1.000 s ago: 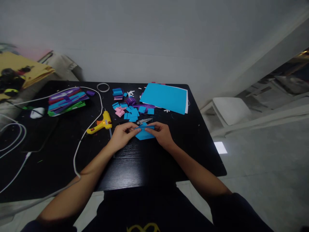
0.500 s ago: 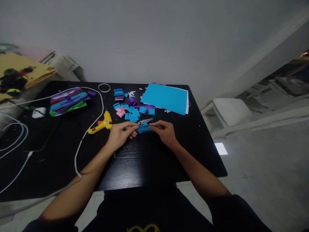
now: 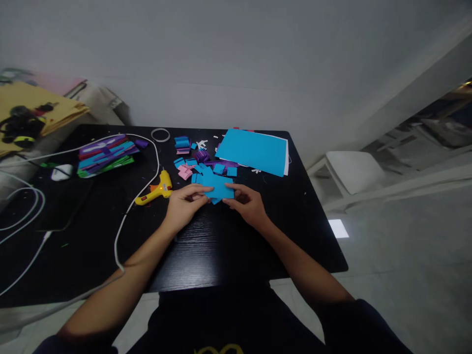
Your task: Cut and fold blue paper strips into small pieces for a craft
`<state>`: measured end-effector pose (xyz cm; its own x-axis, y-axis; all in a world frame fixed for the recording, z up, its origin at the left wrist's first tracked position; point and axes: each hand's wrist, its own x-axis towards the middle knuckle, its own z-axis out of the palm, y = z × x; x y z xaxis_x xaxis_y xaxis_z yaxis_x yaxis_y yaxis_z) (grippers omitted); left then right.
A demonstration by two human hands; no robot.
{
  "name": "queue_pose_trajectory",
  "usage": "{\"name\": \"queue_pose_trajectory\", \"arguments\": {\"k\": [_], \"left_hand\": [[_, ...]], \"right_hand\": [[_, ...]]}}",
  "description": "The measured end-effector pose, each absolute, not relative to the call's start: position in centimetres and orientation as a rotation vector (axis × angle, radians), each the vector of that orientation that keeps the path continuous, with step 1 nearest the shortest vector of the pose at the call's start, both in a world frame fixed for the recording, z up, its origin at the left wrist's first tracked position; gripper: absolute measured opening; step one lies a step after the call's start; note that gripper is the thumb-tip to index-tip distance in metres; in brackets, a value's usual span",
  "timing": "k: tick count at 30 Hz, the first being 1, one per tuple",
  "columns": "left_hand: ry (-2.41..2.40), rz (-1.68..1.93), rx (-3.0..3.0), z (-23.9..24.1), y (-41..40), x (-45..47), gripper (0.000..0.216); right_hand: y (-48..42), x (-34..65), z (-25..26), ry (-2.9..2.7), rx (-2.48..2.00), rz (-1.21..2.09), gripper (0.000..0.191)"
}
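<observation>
Between my two hands is a small blue sheet of paper (image 3: 219, 189), its flat face turned toward me. My left hand (image 3: 184, 202) pinches its left edge with thumb and fingers. On the opposite edge, my right hand (image 3: 250, 204) grips it the same way. Another bit of blue paper shows beneath its lower edge. Just beyond lie loose blue paper pieces (image 3: 219, 169) and pink paper pieces (image 3: 185, 171). The scissors are hidden now behind the held sheet. Left of my left hand rests a yellow glue gun (image 3: 157, 191).
A large blue sheet (image 3: 254, 150) lies over white paper at the back right. Folded paper stacks (image 3: 182, 144) stand near a tape ring (image 3: 160, 134). A colourful paper pile (image 3: 106, 156) is at left. A white cable (image 3: 120, 231) crosses the black table (image 3: 228, 260). A white stool (image 3: 348, 169) stands right.
The blue paper in my hands has turned from a narrow, tilted strip to a flat face toward me. It now covers the scissors. Both hands keep their hold.
</observation>
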<state>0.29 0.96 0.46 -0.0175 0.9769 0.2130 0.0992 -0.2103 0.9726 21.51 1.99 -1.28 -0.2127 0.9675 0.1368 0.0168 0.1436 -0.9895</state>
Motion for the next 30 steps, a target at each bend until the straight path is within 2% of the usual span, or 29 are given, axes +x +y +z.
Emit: {"name": "queue_pose_trajectory", "arguments": {"k": [4,7,11,14,22,30], "left_hand": [[1.183,1.345,1.454,0.5,0.8,0.4,0.028],[1.150,1.340,1.477,0.2,0.8,0.5,0.027],[1.099,1.323,1.545,-0.2,0.8,0.5,0.028],[1.088,1.286,1.568,-0.1,0.8,0.5,0.025],[1.101,1.257,1.404,0.8,0.6,1.0,0.022],[1.106,1.284,1.254,0.4,0.6,1.8,0.029]], "right_hand": [[1.9,21.3,-1.4,-1.420,-0.970,1.322,0.056],[1.8,21.2,-1.2,-1.374,-0.909,1.391,0.046],[1.9,21.2,-0.9,-1.383,-0.944,1.323,0.031],[1.9,21.4,-0.7,-1.400,-1.017,1.272,0.028],[1.6,21.1,-0.4,-1.284,-1.013,1.394,0.022],[1.2,20.4,-0.5,-1.142,-1.006,1.407,0.034]]}}
